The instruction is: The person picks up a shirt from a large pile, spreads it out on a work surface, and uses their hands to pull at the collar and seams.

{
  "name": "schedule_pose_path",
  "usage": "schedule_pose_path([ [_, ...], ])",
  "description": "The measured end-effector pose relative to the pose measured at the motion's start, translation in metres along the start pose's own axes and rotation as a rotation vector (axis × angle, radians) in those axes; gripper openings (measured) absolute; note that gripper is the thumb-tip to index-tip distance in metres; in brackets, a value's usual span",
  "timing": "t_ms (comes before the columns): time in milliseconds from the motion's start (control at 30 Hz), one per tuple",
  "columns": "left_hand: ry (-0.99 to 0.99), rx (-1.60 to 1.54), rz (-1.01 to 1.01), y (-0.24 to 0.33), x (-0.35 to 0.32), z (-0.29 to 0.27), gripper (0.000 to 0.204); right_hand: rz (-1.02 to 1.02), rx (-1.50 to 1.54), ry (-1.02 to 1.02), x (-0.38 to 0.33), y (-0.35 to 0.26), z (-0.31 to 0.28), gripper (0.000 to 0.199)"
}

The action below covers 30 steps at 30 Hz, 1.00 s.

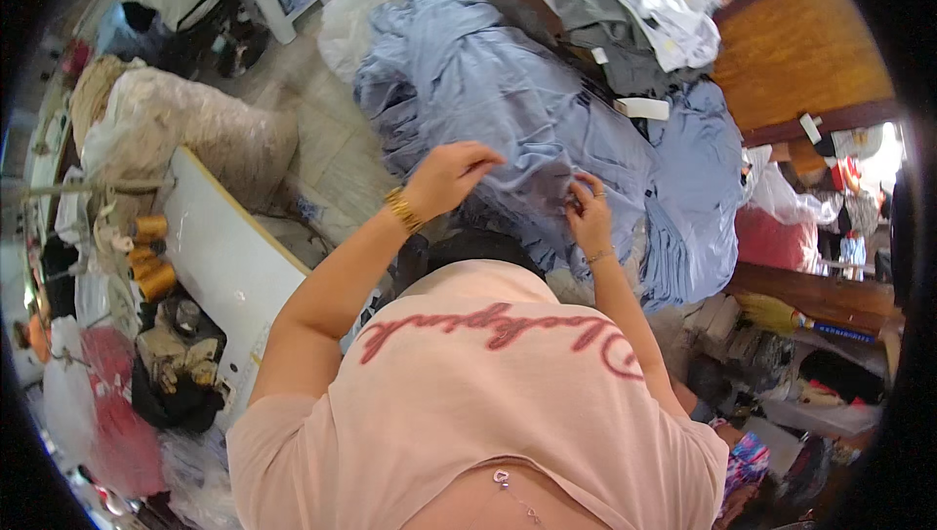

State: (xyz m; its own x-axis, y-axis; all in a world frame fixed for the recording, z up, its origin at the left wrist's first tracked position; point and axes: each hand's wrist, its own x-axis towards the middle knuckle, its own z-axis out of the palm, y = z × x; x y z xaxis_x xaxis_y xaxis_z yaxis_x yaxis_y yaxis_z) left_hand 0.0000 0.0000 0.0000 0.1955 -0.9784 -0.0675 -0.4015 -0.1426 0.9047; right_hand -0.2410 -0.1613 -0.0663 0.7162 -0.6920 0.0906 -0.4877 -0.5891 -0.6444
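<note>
A big heap of light blue garments (pixel 508 91) lies in front of me. My left hand (pixel 451 175), with a gold bracelet on the wrist, is closed on a fold of the blue cloth at the near edge of the heap. My right hand (pixel 589 210), wearing a ring and a thin bracelet, pinches the same blue cloth a little to the right. Both hands hold the fabric close together. My pink shirt fills the lower middle of the view.
Grey and white garments (pixel 634 3) lie at the back of the heap. A wooden tabletop (pixel 800 52) is at right. A white board (pixel 229 257) with yellow thread cones (pixel 148 257) stands at left, beside a plastic-wrapped bundle (pixel 195 130). Cluttered shelves (pixel 800 335) sit lower right.
</note>
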Motion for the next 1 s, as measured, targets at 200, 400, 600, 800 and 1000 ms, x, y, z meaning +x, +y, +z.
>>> schedule_pose_path([
  [200,-0.144,0.687,0.257,0.021,0.123,0.069,0.037,-0.261,-0.083,-0.163,0.002,0.003,-0.046,0.025],
  [400,-0.311,0.985,0.132,0.028,0.106,0.060,0.052,-0.149,0.333,-0.111,0.025,0.036,-0.046,0.013],
  [600,-0.128,0.566,-0.011,0.008,0.111,0.058,0.024,0.148,0.483,-0.441,0.061,0.022,-0.029,0.018],
  [800,0.407,0.048,0.132,0.055,0.125,0.028,0.014,0.264,0.656,-0.686,0.069,0.026,-0.052,0.020],
  [1000,0.509,0.209,0.142,0.068,0.151,0.037,0.012,0.116,0.302,-0.094,0.094,0.036,-0.092,0.021],
])
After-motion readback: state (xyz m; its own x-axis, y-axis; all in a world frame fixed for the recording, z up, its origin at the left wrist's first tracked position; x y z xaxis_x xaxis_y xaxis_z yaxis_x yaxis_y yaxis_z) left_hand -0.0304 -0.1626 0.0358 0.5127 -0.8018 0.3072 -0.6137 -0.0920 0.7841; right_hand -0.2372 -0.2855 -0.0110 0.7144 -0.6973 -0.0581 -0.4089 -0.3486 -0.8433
